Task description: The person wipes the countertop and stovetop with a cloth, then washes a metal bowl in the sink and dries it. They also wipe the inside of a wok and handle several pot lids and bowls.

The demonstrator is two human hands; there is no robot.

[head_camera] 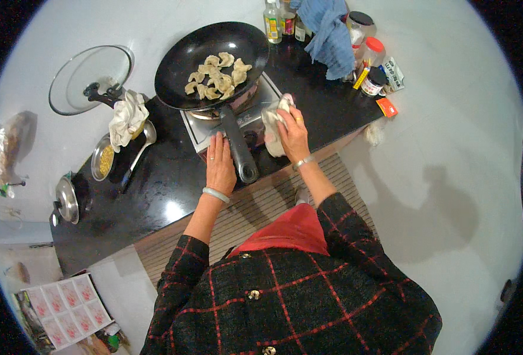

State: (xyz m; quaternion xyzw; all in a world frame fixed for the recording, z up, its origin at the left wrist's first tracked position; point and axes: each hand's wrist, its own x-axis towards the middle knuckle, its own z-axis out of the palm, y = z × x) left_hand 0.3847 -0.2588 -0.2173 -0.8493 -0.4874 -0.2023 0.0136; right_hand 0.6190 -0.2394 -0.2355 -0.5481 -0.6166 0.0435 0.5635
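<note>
A black frying pan [168, 75] with several dumplings [219, 77] in it stands on a portable stove [268, 88], its handle pointing towards me. My left hand [220, 165] lies on the stove's front left edge, fingers extended and close together, left of the handle; I see nothing held in it. On the other side of the handle, my right hand [293, 133] presses on a crumpled pale cloth [272, 128] at the stove's right edge, its fingers bent over the cloth.
On the black countertop [155, 195] are a ladle [139, 153], a metal bowl of yellow kernels [106, 160], and a steel lid [67, 200]. A glass lid [90, 80] leans at the wall near a white cloth [128, 117]. Bottles [272, 22], jars [373, 82] and a blue cloth [328, 37] stand back right.
</note>
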